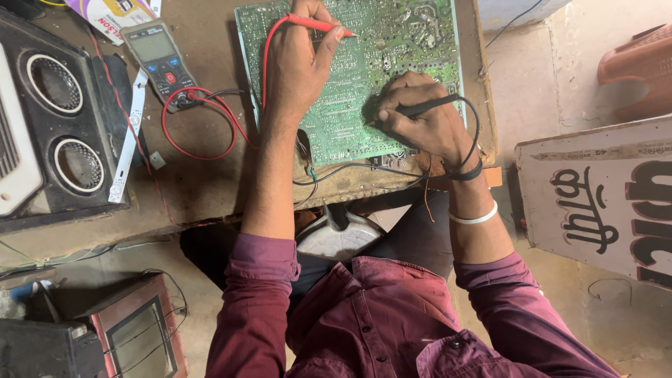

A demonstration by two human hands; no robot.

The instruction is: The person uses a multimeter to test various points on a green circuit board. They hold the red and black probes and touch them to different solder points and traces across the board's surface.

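Head view, left hand: the left hand (pixel 297 66) is closed around a red probe (pixel 318 24), pinched between thumb and fingers, its tip pressed onto the upper middle of the circuit board (pixel 350 105).
Head view, right hand: the right hand (pixel 420 119) grips a black probe (pixel 420 108) like a pen, with the point down on the board's right half, near the lower edge.
Circuit board: green, solder side up, lying flat on the far right part of the worn wooden bench (pixel 203 182), under both hands.
Red lead: a red wire (pixel 199 122) runs from the red probe over the left wrist and loops on the bench to the meter.
Black lead: a black wire (pixel 472 122) arcs from the black probe around the right wrist; where it goes after that is probably under the board's front edge, but that part is hard to follow.
Meter: a grey handheld meter (pixel 161 59) lies left of the board, display up, apart from both hands.
Speaker: a black speaker box (pixel 59 119) with two round cones sits at the bench's left end.
Wrist: a white bangle (pixel 476 217) and a dark band circle the right wrist.
Clothing: maroon shirt sleeves (pixel 259 301) are rolled to the elbows.
Floor, right: a painted signboard (pixel 602 203) leans beside the bench.
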